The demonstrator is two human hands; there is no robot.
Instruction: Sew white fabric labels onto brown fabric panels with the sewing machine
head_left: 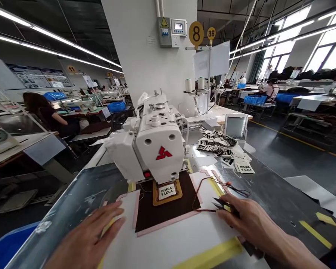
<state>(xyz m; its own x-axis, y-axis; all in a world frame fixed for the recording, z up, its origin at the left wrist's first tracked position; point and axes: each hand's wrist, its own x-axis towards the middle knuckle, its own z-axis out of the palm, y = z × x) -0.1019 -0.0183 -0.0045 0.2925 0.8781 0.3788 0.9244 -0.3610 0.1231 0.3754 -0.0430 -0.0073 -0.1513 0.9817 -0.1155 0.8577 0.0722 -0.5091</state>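
A white sewing machine (pixel 154 144) stands over a dark brown fabric piece (pixel 165 209) held in a white and pink template (pixel 182 239). A white label reading BIMBA Y LOLA (pixel 167 191) lies on the fabric inside a tan frame under the needle. My left hand (pixel 92 233) rests flat on the template's left edge, fingers stretched out. My right hand (pixel 250 220) lies at the template's right edge, closed around small black thread snips (pixel 222 204) that point left. A thin red cord (pixel 210 186) loops from the snips across the fabric.
A pile of black and white labels (pixel 226 151) lies behind on the right of the metal table (pixel 271 190), beside a small control screen (pixel 235 127). Yellow tape strips (pixel 315 233) mark the table. Other workers sit at stations far left and far right. A blue bin (pixel 5 248) sits lower left.
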